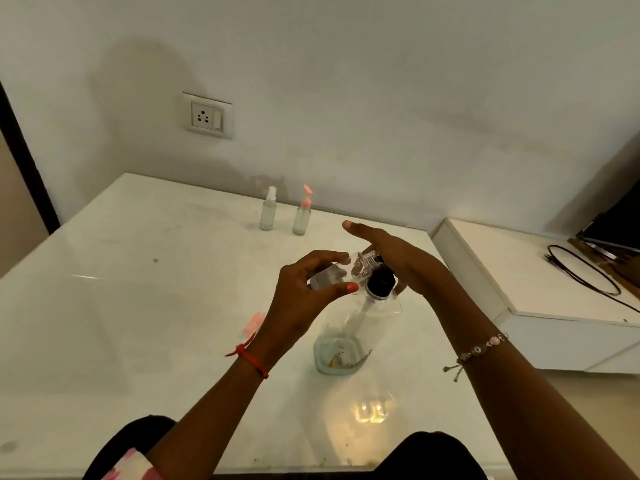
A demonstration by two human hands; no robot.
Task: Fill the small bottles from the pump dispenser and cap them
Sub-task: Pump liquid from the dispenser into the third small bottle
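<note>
Small bottle (332,273), clear and uncapped, at frame centre, tilted with its threaded mouth up and to the right, close against the pump top. Gripped in the left hand (301,306): fingers curled over the upper side, thumb pressed along the lower side. How full, impossible to tell.

Pump dispenser (349,334) just below and right of centre, upright on the white table (138,306), clear body, black collar (381,284) at the neck. Right hand (391,258) laid flat over the pump top, fingers straight and together, pointing toward the upper left. Contact under the palm hidden.

At upper centre, near the table's far edge, two more small bottles standing side by side, apart from each other: white-topped spray bottle (268,213) on the left, pink-topped pump bottle (302,216) on the right. Pink cap (254,323) lying on the table just left of the left wrist.

Red thread (251,358) around the left wrist, beaded bracelet (481,348) around the right. Wall socket (207,116) at upper left. White cabinet (519,271) at right, with a black cable (581,271) looped on top.
</note>
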